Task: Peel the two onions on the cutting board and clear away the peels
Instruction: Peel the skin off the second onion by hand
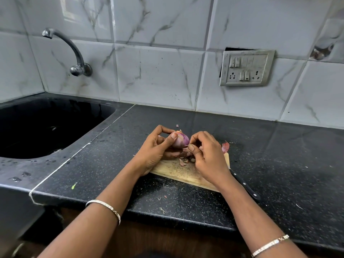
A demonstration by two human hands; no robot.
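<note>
The left grip (pixel 154 151) curls round a purple onion (pixel 180 140), thumb pressed on its near side, holding it just above the far end of the wooden cutting board (pixel 176 173), while the right grip (pixel 208 155) pinches a bit of skin (pixel 186 145) at the onion's lower right between thumb and forefinger. Loose peels (pixel 183 162) lie on the board beneath both grips, another pink peel (pixel 225 147) sits by its far right corner, and a black-handled knife (pixel 245 185) lies along its right edge. The board rests on a black speckled worktop (pixel 270 155), with a dark sink (pixel 46 127) set into it well to the left.
</note>
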